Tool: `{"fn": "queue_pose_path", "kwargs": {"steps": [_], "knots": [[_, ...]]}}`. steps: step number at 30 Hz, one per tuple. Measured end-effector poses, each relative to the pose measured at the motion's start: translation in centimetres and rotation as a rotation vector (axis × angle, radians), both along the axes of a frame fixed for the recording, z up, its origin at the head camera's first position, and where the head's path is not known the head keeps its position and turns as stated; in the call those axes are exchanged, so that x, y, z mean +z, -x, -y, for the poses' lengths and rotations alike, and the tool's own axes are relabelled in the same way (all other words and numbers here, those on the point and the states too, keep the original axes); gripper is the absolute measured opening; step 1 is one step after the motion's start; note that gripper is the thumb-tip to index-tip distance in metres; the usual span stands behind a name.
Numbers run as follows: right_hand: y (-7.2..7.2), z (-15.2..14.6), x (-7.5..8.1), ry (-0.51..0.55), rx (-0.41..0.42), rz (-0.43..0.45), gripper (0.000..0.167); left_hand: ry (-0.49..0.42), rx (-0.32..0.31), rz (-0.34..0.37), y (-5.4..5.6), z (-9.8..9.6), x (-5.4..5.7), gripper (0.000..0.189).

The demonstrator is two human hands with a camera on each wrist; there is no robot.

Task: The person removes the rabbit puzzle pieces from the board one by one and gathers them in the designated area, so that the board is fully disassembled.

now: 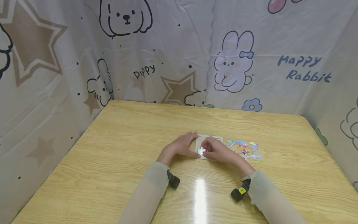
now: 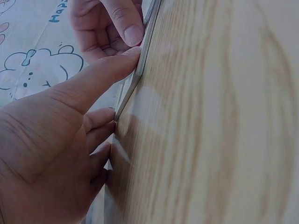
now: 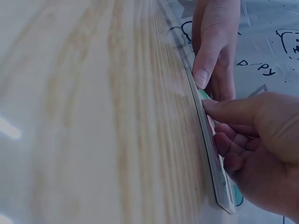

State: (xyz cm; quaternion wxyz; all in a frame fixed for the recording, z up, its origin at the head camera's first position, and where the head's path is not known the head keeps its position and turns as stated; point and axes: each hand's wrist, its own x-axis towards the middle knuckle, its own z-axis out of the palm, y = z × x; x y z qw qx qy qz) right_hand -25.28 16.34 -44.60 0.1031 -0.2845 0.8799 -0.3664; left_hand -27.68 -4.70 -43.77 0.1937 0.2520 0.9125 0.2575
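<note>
A shallow puzzle tray (image 1: pixel 209 136) with a pale rim lies flat on the table. My left hand (image 1: pixel 183 144) spans its left side, fingers extended at the far corner and thumb touching the near corner. In the tray's near left corner is a pale puzzle piece (image 1: pixel 201 151) with a bit of red. My right hand (image 1: pixel 219 149) reaches over the tray from the right and pinches this piece between thumb and bent fingers. Both thumbs come close together at the near rim in the right wrist view. The right hand hides much of the tray's inside.
Several loose jigsaw pieces (image 1: pixel 242 143) lie in rough rows just right of the tray, some partly behind the right hand and forearm. The wooden table (image 1: pixel 126 133) stretches around the tray. A printed cloth (image 1: pixel 179 46) hangs along the table's back and sides.
</note>
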Motion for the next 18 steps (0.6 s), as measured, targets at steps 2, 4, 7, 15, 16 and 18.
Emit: {"fn": "queue_pose_path", "kwargs": {"steps": [2,4,7,15,16,18], "knots": [[-0.09,0.11,0.10,-0.003,-0.003,-0.010,0.024,-0.004,0.003,0.004,0.01,0.00,0.03,0.093],[-0.21,0.19,0.22,-0.003,-0.001,-0.018,0.024,-0.009,0.005,0.010,0.02,0.02,0.06,0.093],[-0.43,0.36,0.42,0.001,-0.006,-0.033,0.024,-0.015,0.004,0.018,-0.02,0.06,0.19,0.093],[-0.61,0.75,0.32,0.013,-0.064,-0.084,0.019,-0.015,0.006,0.015,-0.03,-0.02,0.17,0.092],[-0.63,0.73,0.30,0.017,-0.079,-0.082,0.018,-0.013,0.009,0.014,-0.02,-0.04,0.13,0.093],[-0.71,0.64,0.31,0.027,-0.111,-0.074,0.017,0.000,0.009,0.007,-0.01,-0.10,0.06,0.093]]}}
